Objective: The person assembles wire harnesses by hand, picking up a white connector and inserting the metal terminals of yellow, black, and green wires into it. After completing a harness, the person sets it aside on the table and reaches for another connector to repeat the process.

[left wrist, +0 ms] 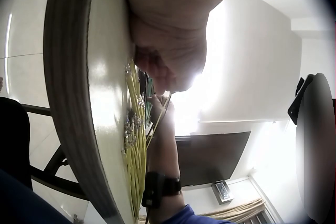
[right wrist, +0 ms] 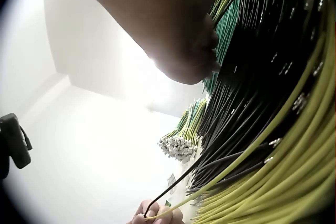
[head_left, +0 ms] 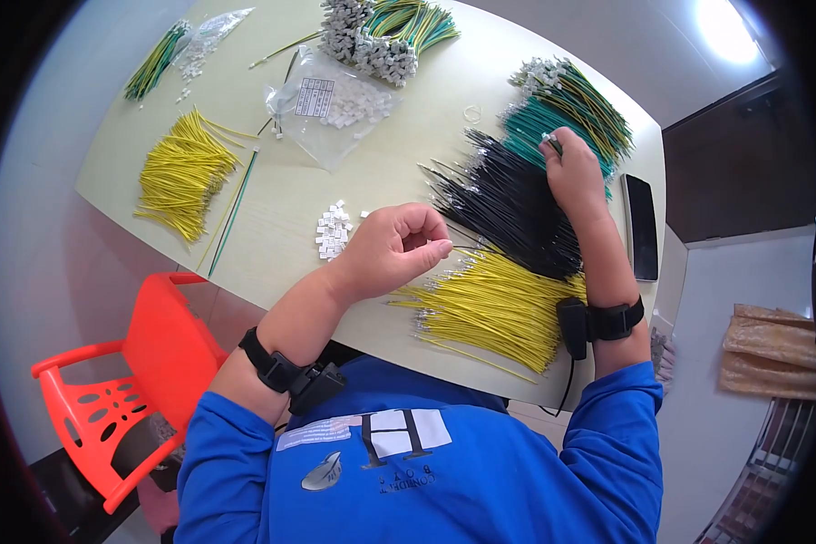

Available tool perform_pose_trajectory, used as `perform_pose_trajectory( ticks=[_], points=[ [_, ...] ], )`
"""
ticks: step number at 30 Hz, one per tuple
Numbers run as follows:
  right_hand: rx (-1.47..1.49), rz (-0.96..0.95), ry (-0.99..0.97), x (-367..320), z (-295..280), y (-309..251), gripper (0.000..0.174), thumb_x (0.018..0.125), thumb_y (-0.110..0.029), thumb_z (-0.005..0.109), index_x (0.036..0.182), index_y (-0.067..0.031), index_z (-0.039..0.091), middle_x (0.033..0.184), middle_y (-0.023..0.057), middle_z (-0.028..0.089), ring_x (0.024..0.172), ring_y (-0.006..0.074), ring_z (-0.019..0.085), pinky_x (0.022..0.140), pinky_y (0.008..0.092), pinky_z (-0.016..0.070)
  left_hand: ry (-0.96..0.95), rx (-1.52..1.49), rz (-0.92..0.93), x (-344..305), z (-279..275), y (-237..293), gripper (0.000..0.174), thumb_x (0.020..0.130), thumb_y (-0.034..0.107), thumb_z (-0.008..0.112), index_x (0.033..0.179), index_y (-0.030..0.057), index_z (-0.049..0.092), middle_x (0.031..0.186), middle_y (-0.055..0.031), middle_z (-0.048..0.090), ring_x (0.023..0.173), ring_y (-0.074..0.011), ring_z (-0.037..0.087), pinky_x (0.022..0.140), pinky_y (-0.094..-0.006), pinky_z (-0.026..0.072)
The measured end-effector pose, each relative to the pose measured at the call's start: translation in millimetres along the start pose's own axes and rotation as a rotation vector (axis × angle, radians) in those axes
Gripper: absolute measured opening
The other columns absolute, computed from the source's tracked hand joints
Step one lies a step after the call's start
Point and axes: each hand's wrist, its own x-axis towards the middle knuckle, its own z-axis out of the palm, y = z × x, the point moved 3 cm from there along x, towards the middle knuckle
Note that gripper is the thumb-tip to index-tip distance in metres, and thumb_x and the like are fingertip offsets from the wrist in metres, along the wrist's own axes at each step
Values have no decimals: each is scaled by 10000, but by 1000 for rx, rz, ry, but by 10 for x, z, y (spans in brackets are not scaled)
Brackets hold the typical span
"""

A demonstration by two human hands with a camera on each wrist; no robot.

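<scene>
Left hand [head_left: 390, 245] pinches thin black insulated wire [right wrist: 176, 184], thin yellow insulated wire [right wrist: 231, 167]; right hand [head_left: 576, 172] pinches small white piece [head_left: 547, 137]. Wires should be light, springy; grip near tips.

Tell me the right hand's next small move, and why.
I'd probably lay down the small white connector that the right hand seems to pinch: that hand is beside the pile of green and yellow wires ending in white connectors, while the left hand pinches a thin yellow wire and a thin black wire, which may need a second hand.
</scene>
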Motion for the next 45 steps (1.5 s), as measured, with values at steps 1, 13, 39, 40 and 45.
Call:
perform_pose_trajectory(
  ticks=[1, 13, 39, 40, 45],
  points=[
    [34, 0, 35, -13, -29, -11, 135, 850, -161, 603, 908, -40, 596, 832, 119, 608, 799, 307, 596, 707, 356, 463, 2, -4, -1, 0, 3, 7, 68, 866, 72, 609, 880, 26, 561, 806, 15, 575, 680, -11, 480, 606, -158, 403],
    [460, -220, -180, -700, -406, -729, 60, 793, -70, 662, 842, -37, 650, 735, 64, 631, 644, 145, 578, 582, 266, 452, 19, -44, -18, -2, 6, 21, 78, 874, 79, 605, 899, 19, 562, 822, 7, 581, 711, -21, 494, 635, -163, 414],
    [509, -197, -263, -938, -215, -892, 51, 780, -82, 657, 791, -43, 626, 687, 60, 601, 602, 173, 571, 551, 275, 452, 28, -157, 52, 14, 25, -14, 89, 874, 87, 613, 913, 12, 587, 809, -8, 619, 736, -38, 541, 659, -182, 441],
    [513, -187, -263, -940, -212, -898, 46, 774, -96, 654, 791, -63, 627, 704, 60, 607, 614, 192, 586, 555, 286, 464, 26, -155, 53, 13, 25, -13, 89, 873, 88, 615, 911, 12, 589, 809, -9, 620, 733, -38, 540, 657, -182, 441],
    [522, -182, -265, -963, -187, -890, 45, 754, -96, 651, 785, -89, 620, 721, 56, 609, 631, 213, 599, 561, 300, 478, 29, -128, 59, 15, 24, -32, 92, 869, 93, 622, 901, 11, 595, 805, -11, 624, 722, -37, 541, 646, -181, 441]
  ],
)
